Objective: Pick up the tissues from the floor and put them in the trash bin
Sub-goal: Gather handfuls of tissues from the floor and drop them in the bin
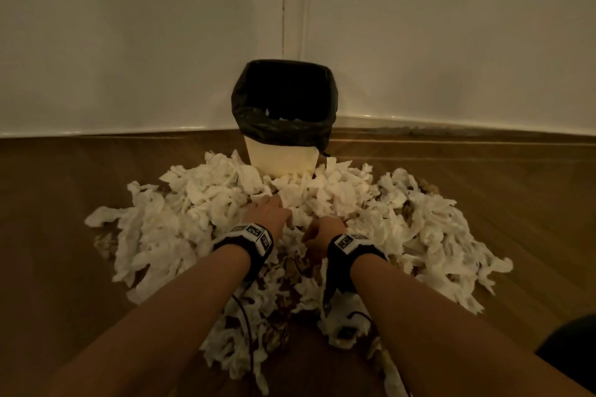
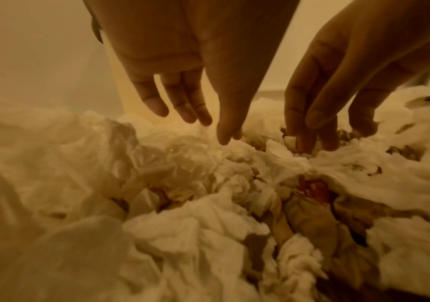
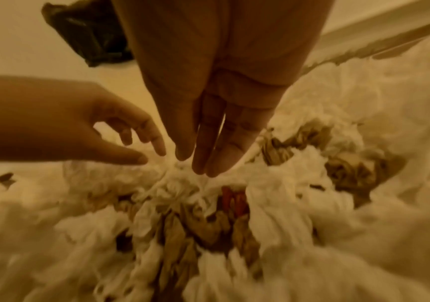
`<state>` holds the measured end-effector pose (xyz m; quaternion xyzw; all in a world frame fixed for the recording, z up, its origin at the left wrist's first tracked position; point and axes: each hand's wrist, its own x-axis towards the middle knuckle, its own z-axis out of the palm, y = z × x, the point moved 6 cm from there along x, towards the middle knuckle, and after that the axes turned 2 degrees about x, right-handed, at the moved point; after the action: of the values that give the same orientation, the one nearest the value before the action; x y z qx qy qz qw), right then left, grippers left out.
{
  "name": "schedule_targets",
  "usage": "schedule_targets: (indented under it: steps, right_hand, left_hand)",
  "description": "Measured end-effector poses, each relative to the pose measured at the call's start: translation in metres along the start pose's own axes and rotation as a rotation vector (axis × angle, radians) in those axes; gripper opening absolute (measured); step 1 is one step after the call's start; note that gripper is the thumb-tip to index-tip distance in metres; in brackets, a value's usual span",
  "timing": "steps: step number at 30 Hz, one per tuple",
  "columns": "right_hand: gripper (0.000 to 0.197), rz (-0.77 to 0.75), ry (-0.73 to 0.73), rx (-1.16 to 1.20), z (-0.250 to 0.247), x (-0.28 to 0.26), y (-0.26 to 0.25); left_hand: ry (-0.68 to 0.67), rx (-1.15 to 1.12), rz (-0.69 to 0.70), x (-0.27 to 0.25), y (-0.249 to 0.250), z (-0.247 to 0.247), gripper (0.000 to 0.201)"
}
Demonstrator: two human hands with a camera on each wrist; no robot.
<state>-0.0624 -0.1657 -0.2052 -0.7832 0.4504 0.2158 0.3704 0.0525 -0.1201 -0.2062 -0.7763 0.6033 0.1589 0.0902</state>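
A broad heap of crumpled white tissues (image 1: 206, 203) (image 2: 183, 173) (image 3: 273, 204) covers the wooden floor in front of a cream trash bin (image 1: 280, 158) lined with a black bag (image 1: 283, 129) (image 3: 90, 34). A few white scraps show inside the bin. My left hand (image 1: 269, 208) (image 2: 203, 126) (image 3: 146, 151) hovers over the heap's middle with fingers extended and relaxed, tips brushing the tissues and holding nothing. Just to its right, my right hand (image 1: 322, 230) (image 3: 196, 163) (image 2: 320, 139) points straight fingers down, tips pressed into the tissues.
The bin stands in the corner of two white walls (image 1: 129, 42). Brown crumpled paper (image 1: 290, 284) and a small red scrap (image 2: 314, 188) (image 3: 232, 200) lie mixed into the heap. A black cable (image 1: 245, 325) trails under my left forearm. Bare wooden floor (image 1: 532, 203) surrounds the pile.
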Motion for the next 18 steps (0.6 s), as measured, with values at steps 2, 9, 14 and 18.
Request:
schedule_targets:
  steps: [2,9,14,18]
  right_hand:
    - [0.028,-0.009,-0.033,-0.035,0.018,0.006,-0.001]
    - [0.064,-0.046,0.009,-0.169,0.067,0.027,-0.009]
    - [0.063,-0.005,-0.017,-0.096,0.069,0.029,0.005]
    - [0.033,0.035,0.085,0.25,0.035,0.02,0.011]
  left_hand:
    - [-0.066,-0.015,0.007,0.003,0.005,0.01,0.019]
    - [-0.127,-0.06,-0.018,0.008,0.005,0.023,0.024]
    - [-0.127,-0.125,-0.012,0.008,-0.001,0.026,0.032]
    - [-0.059,-0.151,0.029,0.003,0.001,0.029,0.039]
